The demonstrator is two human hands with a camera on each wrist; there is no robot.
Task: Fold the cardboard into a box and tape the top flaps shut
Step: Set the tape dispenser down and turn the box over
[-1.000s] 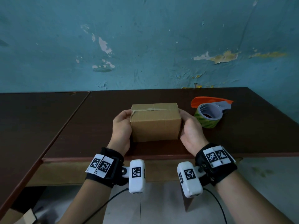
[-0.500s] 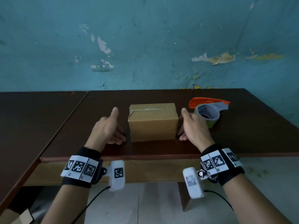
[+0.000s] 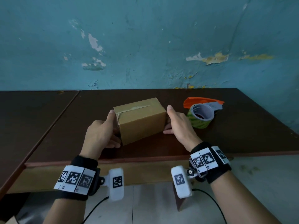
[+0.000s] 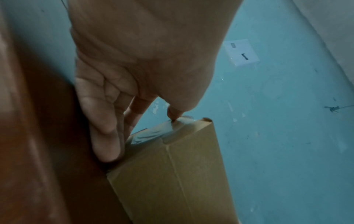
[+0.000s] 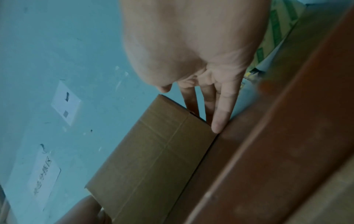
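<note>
A closed brown cardboard box [image 3: 140,122] stands on the dark table [image 3: 226,136], turned at a slant, with a clear tape strip [image 3: 132,108] along its top seam and down its left end. My left hand [image 3: 102,131] lies with straight fingers against the taped left end [image 4: 145,137], thumb tip on the top edge. My right hand [image 3: 178,123] lies with straight fingers [image 5: 220,115] against the right end of the box [image 5: 153,151], its thumb up beside the top edge. Neither hand is curled round the box.
An orange tape dispenser [image 3: 202,113] with a green-sided roll lies just right of my right hand. A second dark table [image 3: 32,120] adjoins on the left. The blue wall stands behind, and the table's front edge [image 3: 145,159] is near my wrists.
Both hands left the box, the left one drawing well away, then came back to its ends. The box now sits slanted, its left end nearer me.
</note>
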